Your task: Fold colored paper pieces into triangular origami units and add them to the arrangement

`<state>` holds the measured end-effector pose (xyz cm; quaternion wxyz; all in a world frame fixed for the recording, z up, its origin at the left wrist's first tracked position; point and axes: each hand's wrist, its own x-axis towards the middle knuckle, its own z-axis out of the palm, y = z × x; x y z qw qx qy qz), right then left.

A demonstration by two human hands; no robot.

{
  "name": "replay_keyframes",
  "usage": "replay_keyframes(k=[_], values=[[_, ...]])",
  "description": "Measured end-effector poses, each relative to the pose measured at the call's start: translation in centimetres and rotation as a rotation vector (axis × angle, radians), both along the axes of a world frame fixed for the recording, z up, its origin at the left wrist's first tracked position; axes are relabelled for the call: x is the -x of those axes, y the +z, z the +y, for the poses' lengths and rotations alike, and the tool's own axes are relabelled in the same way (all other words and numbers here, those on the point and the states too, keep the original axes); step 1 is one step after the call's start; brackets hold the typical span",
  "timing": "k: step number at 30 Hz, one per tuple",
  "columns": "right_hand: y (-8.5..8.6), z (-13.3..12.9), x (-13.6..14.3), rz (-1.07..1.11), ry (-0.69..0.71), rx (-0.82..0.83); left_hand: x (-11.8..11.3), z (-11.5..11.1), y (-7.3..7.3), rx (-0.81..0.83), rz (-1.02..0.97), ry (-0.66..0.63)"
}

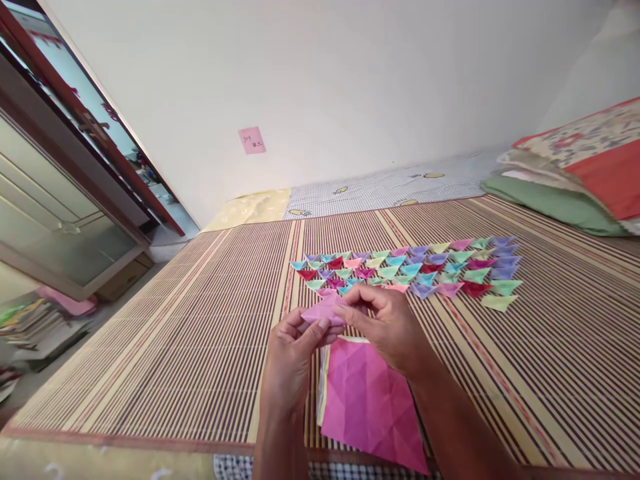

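Between my two hands is a folded piece of pink paper [320, 311], held just above the mat. My left hand [295, 347] pinches its left and lower edge, thumb on top. At its right end, the thumb and fingertips of my right hand [387, 320] close on the paper. Below my hands lies a stack of creased square paper sheets [370, 407], bright magenta on top, with pale edges showing underneath. Beyond my hands, small folded paper pieces [395, 270] in many colours are laid out in rows; my hands hide part of the nearest row.
A striped bamboo mat [225, 333] covers the bed. Folded bedding [575, 173] is piled at the far right. A pink note [252, 140] sticks to the white wall. At left are a glass-panelled door [65, 213] and a stack of papers [33, 323].
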<state>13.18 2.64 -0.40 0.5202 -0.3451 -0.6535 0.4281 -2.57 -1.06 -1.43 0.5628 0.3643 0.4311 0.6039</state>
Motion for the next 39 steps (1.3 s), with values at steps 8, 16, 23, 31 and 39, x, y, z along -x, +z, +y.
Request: replay_keyframes(k=[8, 16, 23, 31, 39], values=[[-0.8, 0.3, 0.3, 0.085, 0.043, 0.081, -0.3, 0.0, 0.1, -0.013, 0.036, 0.004], [0.1, 0.2, -1.1, 0.049, 0.002, -0.064, 0.0, -0.2, 0.0, 0.012, 0.055, 0.054], [1.0, -0.2, -0.9, -0.003, -0.049, -0.258, 0.0, -0.3, 0.2, -0.014, 0.103, 0.035], [1.6, -0.5, -1.2, -0.04, -0.041, -0.283, -0.2, -0.3, 0.2, -0.026, 0.113, 0.022], [1.6, -0.5, -2.1, -0.149, 0.033, -0.142, 0.2, -0.6, 0.3, -0.055, 0.152, -0.029]])
